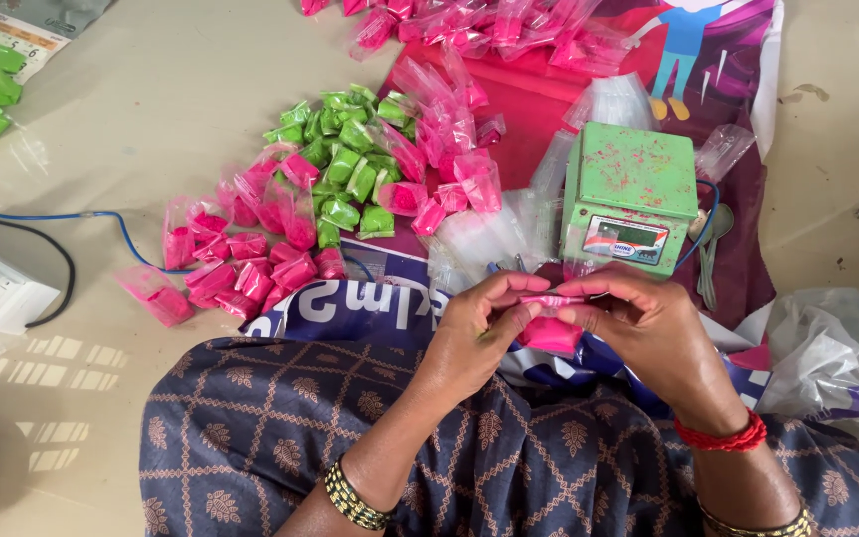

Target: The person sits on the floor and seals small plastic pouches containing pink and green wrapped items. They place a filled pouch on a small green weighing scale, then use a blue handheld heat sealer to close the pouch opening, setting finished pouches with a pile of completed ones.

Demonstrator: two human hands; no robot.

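Green scale [631,189] ahead; green packets [345,159] left; spoon [710,254] beside scale.

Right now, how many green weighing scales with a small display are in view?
1. The green weighing scale with a small display sits on the printed banner sheet, just beyond the left hand and right hand holding a small pink powder packet.

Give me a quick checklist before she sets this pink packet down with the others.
1. Both hands on the packet: left hand and right hand pinch the pink packet: ok.
2. Packet top folded shut: cannot tell, fingers cover it.
3. Pink pile within view on the floor: ok.
4. Green packets kept in their own heap: ok.
5. Scale platform free of packets: ok.
6. Scale reading: cannot tell.
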